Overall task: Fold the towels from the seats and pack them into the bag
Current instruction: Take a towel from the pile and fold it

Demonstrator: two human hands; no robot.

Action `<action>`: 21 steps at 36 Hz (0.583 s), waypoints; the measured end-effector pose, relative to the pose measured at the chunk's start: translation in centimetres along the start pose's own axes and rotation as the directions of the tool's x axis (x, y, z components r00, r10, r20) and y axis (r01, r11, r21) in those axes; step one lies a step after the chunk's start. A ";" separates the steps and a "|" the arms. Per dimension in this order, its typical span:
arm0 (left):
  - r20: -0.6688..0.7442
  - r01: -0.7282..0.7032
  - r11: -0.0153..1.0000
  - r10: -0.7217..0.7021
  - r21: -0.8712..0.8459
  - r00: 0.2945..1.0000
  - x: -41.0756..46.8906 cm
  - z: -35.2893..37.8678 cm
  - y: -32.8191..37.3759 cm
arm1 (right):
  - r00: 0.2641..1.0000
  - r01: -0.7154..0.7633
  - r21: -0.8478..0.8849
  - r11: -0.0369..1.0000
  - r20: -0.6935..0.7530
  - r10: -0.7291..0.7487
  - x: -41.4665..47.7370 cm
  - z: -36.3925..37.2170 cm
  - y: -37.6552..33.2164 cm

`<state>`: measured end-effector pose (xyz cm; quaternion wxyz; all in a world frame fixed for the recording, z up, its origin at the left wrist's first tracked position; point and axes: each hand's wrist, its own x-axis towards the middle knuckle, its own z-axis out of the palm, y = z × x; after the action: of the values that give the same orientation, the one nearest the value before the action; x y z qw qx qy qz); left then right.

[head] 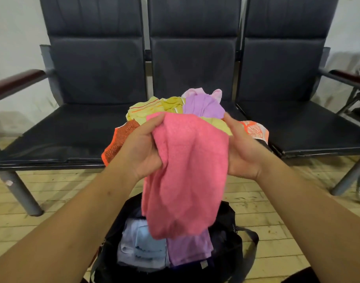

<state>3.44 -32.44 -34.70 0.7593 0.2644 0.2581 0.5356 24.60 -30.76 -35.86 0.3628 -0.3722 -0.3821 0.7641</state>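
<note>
Both hands, left hand and right hand, grip a crumpled pink towel, fingers curled into it, hanging over the open bag.

Three dark seats are standing beyond the grip against a white wall; pale plank floor is spreading below it.

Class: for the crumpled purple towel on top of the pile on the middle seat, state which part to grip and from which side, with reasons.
Probably pinch the raised ridge at the middle of the purple towel, coming from above. It lies bunched on top of the pile, nothing covering it, while the pink towel hides its near edge.
</note>
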 end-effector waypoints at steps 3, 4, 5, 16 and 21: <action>0.005 0.016 1.000 -0.016 0.011 1.000 -0.1 -0.4 0.5 | 0.998 0.036 -0.058 0.998 0.044 -0.034 0.1 0.3 0.9; 0.011 0.014 0.999 -0.014 0.036 1.000 -0.1 -0.6 0.7 | 0.997 0.066 -0.038 0.997 0.052 -0.064 0.2 0.4 0.9; 0.012 0.001 0.996 -0.003 0.086 1.000 -0.1 -0.9 1.0 | 0.994 0.097 -0.009 0.995 0.048 -0.097 0.3 0.5 0.8; -0.057 0.007 0.837 0.029 0.548 0.998 -0.2 -2.9 2.4 | 0.941 0.283 -0.075 0.956 -0.170 -0.292 1.6 -0.1 -0.1; -0.159 0.017 0.737 0.123 0.676 0.980 0.1 -3.3 2.2 | 0.922 0.291 -0.151 0.945 -0.217 -0.319 1.2 0.3 -0.4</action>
<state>-0.25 -31.33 -35.60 0.5679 0.4752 0.4990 0.4503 23.90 -29.65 -35.78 0.4986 -0.4176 -0.4328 0.6243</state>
